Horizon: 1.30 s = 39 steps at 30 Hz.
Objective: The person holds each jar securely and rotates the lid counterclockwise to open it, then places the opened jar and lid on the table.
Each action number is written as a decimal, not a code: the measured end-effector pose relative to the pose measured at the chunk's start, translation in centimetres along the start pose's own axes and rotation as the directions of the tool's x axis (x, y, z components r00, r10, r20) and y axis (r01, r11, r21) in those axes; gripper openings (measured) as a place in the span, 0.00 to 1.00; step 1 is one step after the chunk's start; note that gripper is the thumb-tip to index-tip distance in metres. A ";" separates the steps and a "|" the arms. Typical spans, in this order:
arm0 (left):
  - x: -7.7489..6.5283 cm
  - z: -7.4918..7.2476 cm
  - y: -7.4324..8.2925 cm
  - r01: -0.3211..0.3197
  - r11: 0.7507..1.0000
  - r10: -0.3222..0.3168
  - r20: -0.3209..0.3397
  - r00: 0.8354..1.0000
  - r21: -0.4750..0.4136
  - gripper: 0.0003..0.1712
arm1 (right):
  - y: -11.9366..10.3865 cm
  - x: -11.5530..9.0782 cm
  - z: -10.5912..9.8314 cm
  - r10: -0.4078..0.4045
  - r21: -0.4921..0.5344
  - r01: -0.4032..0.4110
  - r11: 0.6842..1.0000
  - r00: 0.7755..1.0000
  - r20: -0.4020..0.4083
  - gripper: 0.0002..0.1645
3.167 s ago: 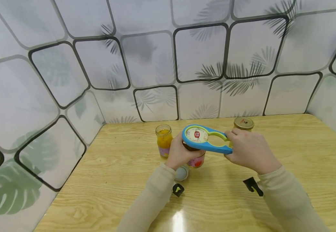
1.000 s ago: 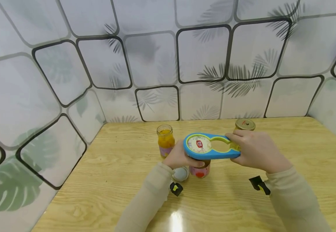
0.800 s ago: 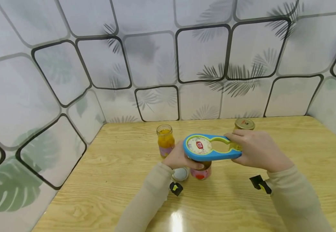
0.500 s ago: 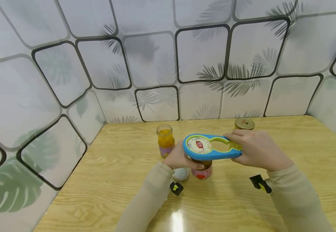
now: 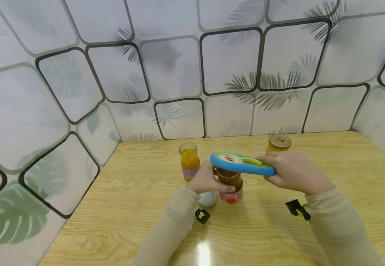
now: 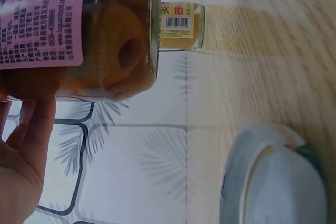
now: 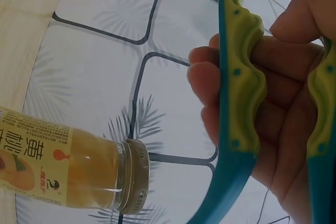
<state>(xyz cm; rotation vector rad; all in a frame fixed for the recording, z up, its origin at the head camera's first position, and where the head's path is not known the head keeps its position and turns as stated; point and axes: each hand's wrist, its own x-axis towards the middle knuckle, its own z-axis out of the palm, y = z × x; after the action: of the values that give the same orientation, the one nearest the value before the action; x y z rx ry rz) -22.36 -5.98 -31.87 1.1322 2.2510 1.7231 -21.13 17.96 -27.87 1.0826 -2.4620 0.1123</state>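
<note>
A glass jar [image 5: 229,179] with a pink label and brown fruit inside is gripped by my left hand [image 5: 208,180]. In the left wrist view, the jar's bottom [image 6: 155,35] hangs above the wooden table. My right hand [image 5: 293,171] holds the handles of a blue and yellow-green jar opener [image 5: 247,168]; its fingers wrap one handle in the right wrist view. The opener's round head lies tilted over the jar's top, with a pale lid [image 5: 229,158] showing in its ring. Whether that lid still touches the jar's rim I cannot tell.
An uncovered jar of orange fruit [image 5: 189,162] stands behind my left hand. A yellow jar with a gold lid [image 5: 279,142] is beyond my right hand. A round, whitish, lid-like thing [image 5: 207,199] lies on the table [image 5: 129,207] near my left wrist. A patterned wall covering [image 5: 172,74] rises behind.
Since the earliest frame, the jar and opener have shifted slightly right and towards me. In the last half second the opener has tilted edge-on, and more of the jar's neck shows.
</note>
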 end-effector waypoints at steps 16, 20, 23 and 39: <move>0.7 0.2 -3.5 0.060 0.996 -0.056 -0.064 0.996 0.066 0.27 | 0.2 0.0 -0.2 0.040 0.076 -0.047 0.996 0.996 0.084 0.06; 0.7 0.4 -3.5 0.078 0.993 -0.072 -0.074 0.995 0.087 0.26 | 0.2 0.1 -0.2 0.056 0.085 -0.066 0.994 0.992 0.113 0.03; 0.8 0.4 -3.4 0.088 0.991 -0.080 -0.084 0.993 0.101 0.27 | 0.2 0.1 -0.1 0.064 0.091 -0.075 0.993 0.990 0.125 0.03; 1.0 0.8 -4.1 0.139 0.960 -0.124 -0.074 0.989 0.242 0.26 | 0.6 0.0 -0.1 0.139 0.133 -0.165 0.977 0.973 0.183 0.12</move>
<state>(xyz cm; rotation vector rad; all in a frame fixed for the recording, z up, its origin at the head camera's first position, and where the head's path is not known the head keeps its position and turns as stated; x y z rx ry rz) -24.74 -5.17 -35.37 0.9557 2.5695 1.4768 -21.48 18.37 -27.78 0.9984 -2.7298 0.2624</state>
